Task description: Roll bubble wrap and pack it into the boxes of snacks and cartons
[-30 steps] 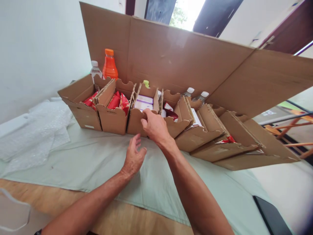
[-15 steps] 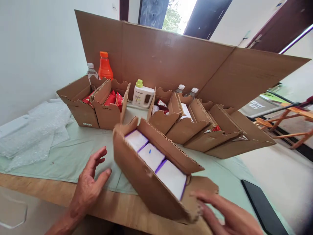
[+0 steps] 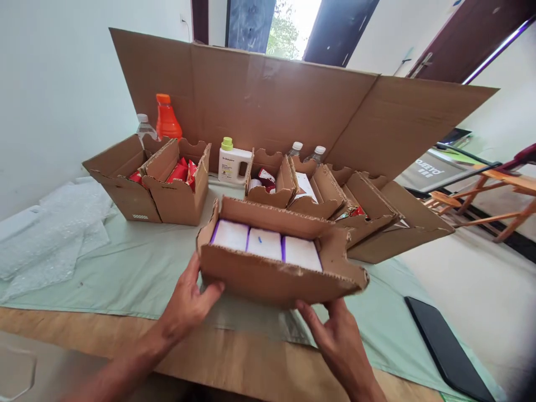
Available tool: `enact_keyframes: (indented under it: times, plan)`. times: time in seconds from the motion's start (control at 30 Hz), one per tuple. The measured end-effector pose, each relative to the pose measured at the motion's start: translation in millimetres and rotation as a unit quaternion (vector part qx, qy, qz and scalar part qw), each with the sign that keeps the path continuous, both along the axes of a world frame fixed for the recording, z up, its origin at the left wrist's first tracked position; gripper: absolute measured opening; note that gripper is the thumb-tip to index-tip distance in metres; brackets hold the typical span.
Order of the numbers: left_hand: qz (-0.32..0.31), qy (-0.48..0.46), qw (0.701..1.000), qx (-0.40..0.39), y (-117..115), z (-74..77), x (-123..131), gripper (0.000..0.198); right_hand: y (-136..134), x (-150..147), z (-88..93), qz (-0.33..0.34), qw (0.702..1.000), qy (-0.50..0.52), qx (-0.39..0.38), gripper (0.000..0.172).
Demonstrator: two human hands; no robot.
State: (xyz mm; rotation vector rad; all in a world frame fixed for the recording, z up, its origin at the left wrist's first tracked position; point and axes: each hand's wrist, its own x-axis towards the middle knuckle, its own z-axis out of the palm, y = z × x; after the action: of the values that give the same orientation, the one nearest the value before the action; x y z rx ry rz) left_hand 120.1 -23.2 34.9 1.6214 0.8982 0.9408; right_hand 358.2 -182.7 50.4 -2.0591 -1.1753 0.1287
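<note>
Okay, so both hands are on one cardboard bin (image 3: 268,279), held up over the front of the table (image 3: 234,360). Left hand (image 3: 190,298) is part-curled round the left end, thumb against the near wall. Right hand (image 3: 337,335) has its thumb at the bottom edge towards the other end, with the fingers going underneath, so I can't tell how far they wrap. My guess is that gripping near both ends stops the long bin from tipping, and the hand below takes the weight.

Inside it, three white blocks (image 3: 229,235) with purple edges sit side by side, the middle one with a small blue mark. They look pretty snug across the width, so they probably won't slide much.

Behind it, two bins (image 3: 173,205) stand side by side on the left with red packets (image 3: 180,172) in them. Then comes a gap, with a white jug (image 3: 230,166) at the back of it. Right of that, one bin has something dark red (image 3: 267,178) inside, and the next has a white item (image 3: 305,188). Bins further right lean over, maybe propping each other up; their contents are mostly hidden.
</note>
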Motion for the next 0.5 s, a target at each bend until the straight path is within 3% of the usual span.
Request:
enact_keyframes:
  times: [0.1, 0.17, 0.23, 0.4, 0.47, 0.5]
  plan:
    - [-0.039, -0.014, 0.999, 0.025, 35.2, 5.3, 34.4, 0.06, 30.2, 21.5, 3.4, -0.018, 0.999, 0.029, 0.009, 0.039]
    - [-0.053, -0.017, 0.998, 0.025, 48.4, -0.8, 46.9, 0.064, 41.3, 30.5, -6.0, -0.014, 0.997, 0.065, 0.03, 0.043]
    - [-0.055, -0.01, 0.998, 0.022, 49.5, -12.5, 44.1, 0.064, 41.3, 35.4, -22.5, 0.001, 0.993, 0.106, 0.046, 0.047]
    - [-0.101, 0.149, 0.981, 0.07, 18.8, -34.4, -18.7, 0.062, -3.3, 35.6, -59.6, 0.009, 0.991, 0.135, -0.001, 0.059]
    - [-0.151, 0.225, 0.959, 0.088, 3.4, -31.8, -44.7, 0.057, -21.8, 33.5, -65.4, 0.007, 0.994, 0.092, -0.053, 0.049]
    - [-0.174, 0.251, 0.947, 0.095, -3.2, -29.3, -53.8, 0.055, -26.5, 31.6, -66.6, 0.001, 0.998, 0.053, -0.038, 0.042]
